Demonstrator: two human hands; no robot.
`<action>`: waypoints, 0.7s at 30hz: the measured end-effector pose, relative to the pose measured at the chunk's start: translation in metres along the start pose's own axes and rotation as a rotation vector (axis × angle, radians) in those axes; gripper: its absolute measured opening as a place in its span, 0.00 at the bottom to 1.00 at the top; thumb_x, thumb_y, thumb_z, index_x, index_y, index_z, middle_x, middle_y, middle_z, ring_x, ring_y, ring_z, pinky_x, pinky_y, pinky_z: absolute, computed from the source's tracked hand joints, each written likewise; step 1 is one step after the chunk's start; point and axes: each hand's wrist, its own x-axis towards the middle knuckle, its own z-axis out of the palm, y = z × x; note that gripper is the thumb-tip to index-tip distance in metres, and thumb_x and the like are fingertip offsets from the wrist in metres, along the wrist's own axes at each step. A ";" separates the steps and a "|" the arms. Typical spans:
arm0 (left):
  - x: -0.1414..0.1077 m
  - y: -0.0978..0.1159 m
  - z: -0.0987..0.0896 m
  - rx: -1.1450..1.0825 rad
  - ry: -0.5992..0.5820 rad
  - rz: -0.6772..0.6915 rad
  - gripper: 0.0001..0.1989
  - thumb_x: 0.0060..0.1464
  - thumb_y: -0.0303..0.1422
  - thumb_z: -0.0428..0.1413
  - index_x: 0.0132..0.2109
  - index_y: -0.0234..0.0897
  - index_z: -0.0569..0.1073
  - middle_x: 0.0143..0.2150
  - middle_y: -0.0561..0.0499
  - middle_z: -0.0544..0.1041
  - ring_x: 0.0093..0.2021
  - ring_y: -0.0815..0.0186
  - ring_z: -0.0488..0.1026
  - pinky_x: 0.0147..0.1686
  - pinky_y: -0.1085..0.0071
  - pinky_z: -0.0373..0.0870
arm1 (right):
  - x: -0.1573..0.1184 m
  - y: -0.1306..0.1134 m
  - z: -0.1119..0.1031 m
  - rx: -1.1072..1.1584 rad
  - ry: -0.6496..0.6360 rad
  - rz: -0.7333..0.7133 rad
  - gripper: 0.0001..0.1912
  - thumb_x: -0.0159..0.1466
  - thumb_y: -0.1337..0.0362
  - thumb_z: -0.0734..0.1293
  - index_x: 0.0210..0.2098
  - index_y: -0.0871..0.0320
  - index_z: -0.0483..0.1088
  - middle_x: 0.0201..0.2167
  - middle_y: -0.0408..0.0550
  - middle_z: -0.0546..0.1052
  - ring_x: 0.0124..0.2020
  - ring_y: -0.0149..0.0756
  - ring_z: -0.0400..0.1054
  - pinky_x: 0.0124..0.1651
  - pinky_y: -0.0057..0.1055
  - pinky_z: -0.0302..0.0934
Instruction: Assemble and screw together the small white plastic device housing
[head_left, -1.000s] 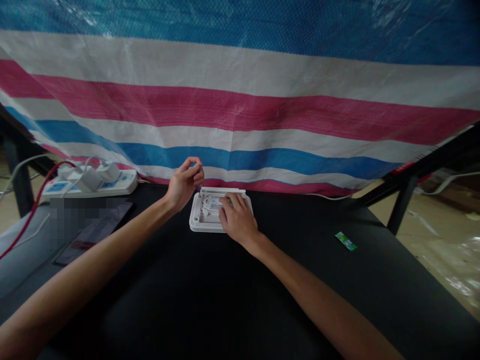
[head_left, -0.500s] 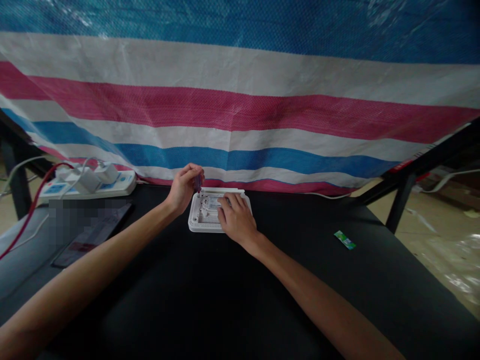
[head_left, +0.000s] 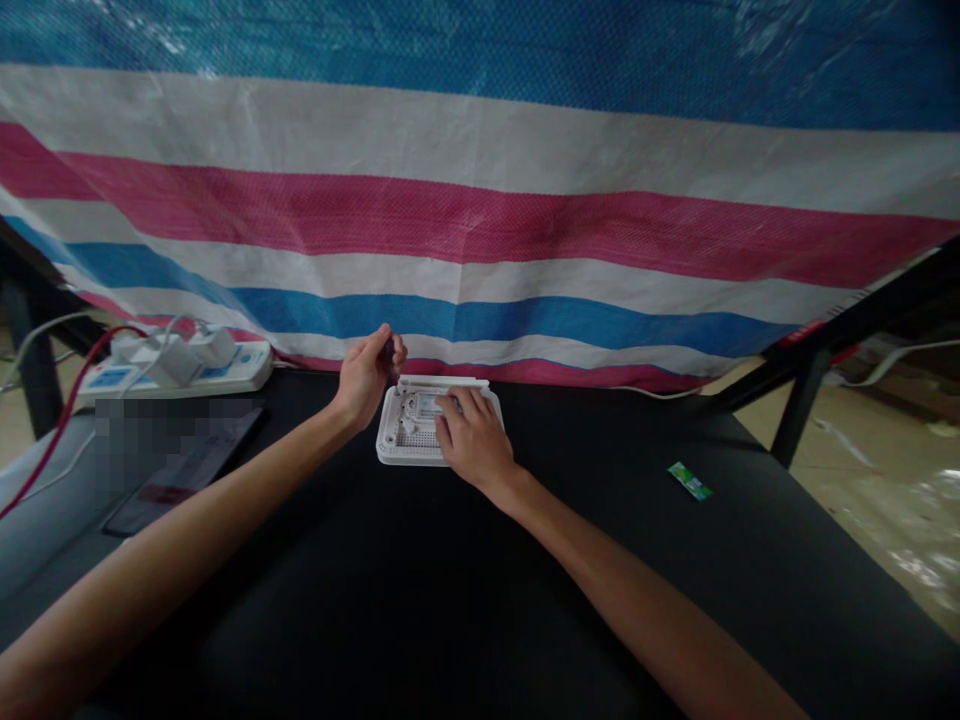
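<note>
A white perforated plastic device (head_left: 412, 452) with a label and rounded corners lies on the black table. My left hand (head_left: 367, 375) is closed around a small dark tool (head_left: 391, 362), which looks like a screwdriver, above the device's far left corner. The tip of the tool is hard to make out. Across the right part of the device rests my right hand (head_left: 474, 435), its fingers lying over the surface near the label.
At the left stand a white power strip (head_left: 247, 368) with plugs and cables and a dark tablet-like object (head_left: 180, 470). A small green packet (head_left: 690, 481) lies to the right. Striped sheeting (head_left: 465, 230) hangs behind the table (head_left: 390, 590).
The fingers of my left hand have shifted and turned a little around the tool. My right hand and the device have stayed in place.
</note>
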 end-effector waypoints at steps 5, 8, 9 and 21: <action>0.001 -0.001 -0.002 -0.048 0.012 -0.006 0.19 0.62 0.40 0.53 0.25 0.35 0.65 0.20 0.57 0.55 0.20 0.73 0.55 0.22 0.75 0.57 | 0.000 0.000 0.000 -0.004 0.000 0.004 0.14 0.68 0.64 0.58 0.49 0.60 0.70 0.50 0.56 0.71 0.52 0.46 0.62 0.55 0.42 0.58; 0.000 -0.001 -0.002 -0.057 0.004 -0.039 0.19 0.62 0.42 0.52 0.26 0.36 0.63 0.21 0.57 0.54 0.19 0.73 0.54 0.22 0.76 0.57 | 0.000 0.000 0.001 -0.005 -0.001 0.001 0.14 0.68 0.65 0.59 0.49 0.60 0.70 0.49 0.56 0.71 0.52 0.46 0.62 0.55 0.42 0.58; -0.001 -0.001 -0.002 -0.054 0.001 -0.045 0.19 0.61 0.41 0.52 0.26 0.36 0.62 0.21 0.58 0.54 0.19 0.73 0.54 0.22 0.76 0.57 | 0.000 0.000 0.001 -0.006 -0.001 -0.001 0.14 0.68 0.65 0.59 0.49 0.60 0.70 0.49 0.56 0.71 0.52 0.46 0.62 0.55 0.42 0.58; 0.003 -0.001 -0.003 -0.008 0.048 0.034 0.07 0.54 0.33 0.57 0.32 0.37 0.65 0.26 0.55 0.65 0.25 0.71 0.64 0.26 0.76 0.62 | 0.000 0.000 0.001 -0.007 0.002 0.002 0.14 0.68 0.65 0.59 0.50 0.60 0.70 0.49 0.56 0.71 0.52 0.46 0.62 0.55 0.42 0.58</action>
